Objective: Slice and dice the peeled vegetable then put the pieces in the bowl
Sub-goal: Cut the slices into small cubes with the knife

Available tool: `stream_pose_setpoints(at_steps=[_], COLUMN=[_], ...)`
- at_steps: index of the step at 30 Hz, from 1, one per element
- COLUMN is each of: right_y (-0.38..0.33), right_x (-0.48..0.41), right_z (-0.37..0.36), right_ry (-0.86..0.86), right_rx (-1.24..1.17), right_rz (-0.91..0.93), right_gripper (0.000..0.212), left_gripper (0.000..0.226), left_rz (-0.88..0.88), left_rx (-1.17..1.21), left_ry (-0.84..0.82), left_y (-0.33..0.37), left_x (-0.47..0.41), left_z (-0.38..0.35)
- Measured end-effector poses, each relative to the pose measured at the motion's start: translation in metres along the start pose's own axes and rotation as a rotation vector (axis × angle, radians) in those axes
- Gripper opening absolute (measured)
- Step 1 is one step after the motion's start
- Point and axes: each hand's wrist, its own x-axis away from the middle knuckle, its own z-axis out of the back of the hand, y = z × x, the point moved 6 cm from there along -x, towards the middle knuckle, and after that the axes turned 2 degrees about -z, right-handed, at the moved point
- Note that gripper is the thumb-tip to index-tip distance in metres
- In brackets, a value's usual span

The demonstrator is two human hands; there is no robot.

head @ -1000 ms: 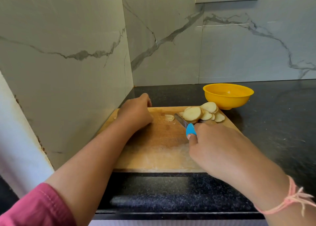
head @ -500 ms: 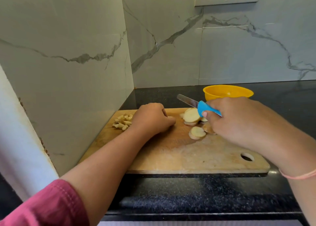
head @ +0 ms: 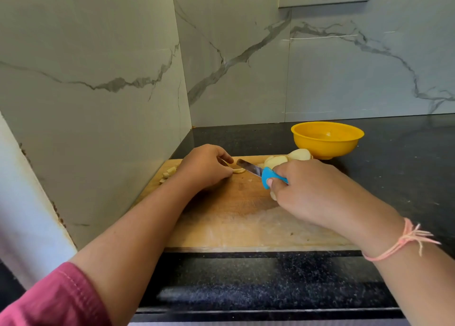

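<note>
So I'm roughly mid-task here, I reckon. My right hand (head: 312, 190) is wrapped tight around the blue handle of the knife (head: 261, 173), blade pointing out past my knuckles toward the other hand. My left hand (head: 205, 169) is curled down on the cutting board (head: 234, 222), fingertips pinning a single slice (head: 238, 170) that sits right at the blade tip, so that one's about to get chopped, I'd guess. Just beyond my right knuckles there's a pile of round slices (head: 286, 158) waiting, and one more pale bit peeking out under that hand. On the far side of my left hand, out by the board's edge, a little heap of diced pieces (head: 168, 173) is already done. The yellow bowl (head: 326, 141) sits further out past the slice pile, off the board on the dark counter (head: 406, 168), and from this angle it looks pretty much empty, though I can't see the bottom properly. So slicing looks finished, dicing barely started, and nothing obviously moved to the bowl yet.
</note>
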Motion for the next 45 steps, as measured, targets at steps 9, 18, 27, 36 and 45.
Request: stream_pose_setpoints(at_steps=[9, 18, 27, 36, 45], right_y=[-0.008, 0.006, -0.003, 0.004, 0.010], right_x=[0.006, 0.028, 0.012, 0.030, 0.036], right_z=[-0.007, 0.016, -0.001, 0.008, 0.005], right_ry=[-0.066, -0.062, -0.004, -0.029, 0.051], right_rx=[0.007, 0.014, 0.011, 0.078, 0.059], right_rz=[0.005, -0.020, -0.017, 0.039, -0.009], right_gripper=[0.035, 0.032, 0.039, 0.031, 0.021], left_gripper=[0.010, 0.012, 0.017, 0.015, 0.012], left_rz=[0.002, -0.043, -0.071, -0.053, 0.146], left_rx=[-0.054, -0.078, -0.146, -0.228, -0.131], left_ry=[0.054, 0.051, 0.082, 0.107, 0.150], left_y=[0.004, 0.007, 0.011, 0.010, -0.013], left_x=[0.000, 0.005, 0.008, 0.011, 0.012], left_z=[-0.004, -0.003, -0.002, 0.002, 0.026])
